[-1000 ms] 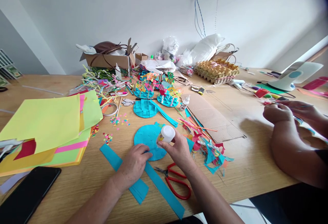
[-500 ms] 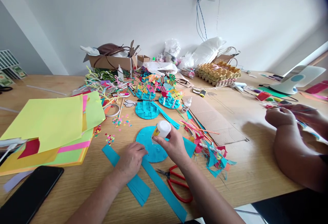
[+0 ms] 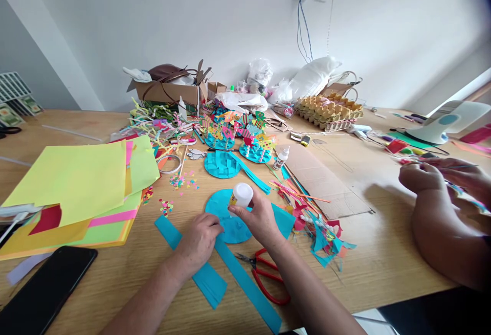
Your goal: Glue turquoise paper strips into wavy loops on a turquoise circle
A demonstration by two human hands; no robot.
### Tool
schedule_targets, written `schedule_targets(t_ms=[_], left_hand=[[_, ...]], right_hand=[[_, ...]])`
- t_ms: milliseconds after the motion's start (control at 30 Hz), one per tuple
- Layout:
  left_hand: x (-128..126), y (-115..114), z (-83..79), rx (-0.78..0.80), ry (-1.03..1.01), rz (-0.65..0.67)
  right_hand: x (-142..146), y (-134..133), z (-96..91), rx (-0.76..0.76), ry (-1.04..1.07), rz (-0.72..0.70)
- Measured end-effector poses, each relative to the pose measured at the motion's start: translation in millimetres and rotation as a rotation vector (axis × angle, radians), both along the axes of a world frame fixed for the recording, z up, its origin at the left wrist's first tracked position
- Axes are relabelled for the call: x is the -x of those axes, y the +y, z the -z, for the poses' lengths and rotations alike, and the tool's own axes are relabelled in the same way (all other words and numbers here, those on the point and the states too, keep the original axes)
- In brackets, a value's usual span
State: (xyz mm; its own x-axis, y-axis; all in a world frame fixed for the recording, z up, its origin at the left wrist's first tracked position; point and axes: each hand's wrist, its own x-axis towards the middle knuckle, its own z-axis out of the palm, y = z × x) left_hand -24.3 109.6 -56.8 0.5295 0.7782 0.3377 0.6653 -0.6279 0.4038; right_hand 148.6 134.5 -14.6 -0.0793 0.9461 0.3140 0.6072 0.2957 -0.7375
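Note:
My right hand (image 3: 264, 217) is closed around a white glue bottle (image 3: 242, 195) with a yellow label, tipped with its base up over a blue paper disc (image 3: 233, 230). The nozzle is hidden, and wet-looking spots show on the disc. My left hand (image 3: 201, 240) has its fingers bent together at the disc's left edge, holding it against the table. A long blue paper strip (image 3: 249, 286) runs from beside those fingers toward me. More blue strips (image 3: 209, 284) lie under my left wrist. Red-handled scissors (image 3: 266, 276) rest near my right forearm.
Coloured paper sheets (image 3: 72, 181) and a black phone (image 3: 49, 289) lie left. Beyond the disc are a woven blue disc (image 3: 221, 165), decorated pieces (image 3: 255, 146) and another glue bottle (image 3: 282, 157). Cardboard (image 3: 326, 181) and paper scraps (image 3: 326, 240) lie right, near another person's hands (image 3: 425, 176).
The view has shifted slightly, so everything sits a little further right in the picture. Both hands keep nearly the same place, and the glue bottle stays tipped over the disc.

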Motion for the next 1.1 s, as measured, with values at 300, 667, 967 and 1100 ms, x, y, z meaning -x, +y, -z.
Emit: schedule_targets(t_ms=[300,667,967,1100], left_hand=[[0.1,-0.1,-1.5,0.011,-0.017,0.001],[-0.5,-0.4,-3.7,0.031,-0.015,0.003],[-0.2,-1.1,-6.0,0.040,-0.013,0.003],[-0.4,-1.0,-6.0,0.042,-0.014,-0.001]], right_hand=[[0.8,-0.1,-0.2,-0.038,-0.002,-0.023],[1.1,-3.8,-1.5,-0.020,0.007,-0.020],[0.7,-2.2,-1.2,-0.038,0.007,-0.009],[0.7,-2.7,0.5,-0.039,0.008,-0.040]])
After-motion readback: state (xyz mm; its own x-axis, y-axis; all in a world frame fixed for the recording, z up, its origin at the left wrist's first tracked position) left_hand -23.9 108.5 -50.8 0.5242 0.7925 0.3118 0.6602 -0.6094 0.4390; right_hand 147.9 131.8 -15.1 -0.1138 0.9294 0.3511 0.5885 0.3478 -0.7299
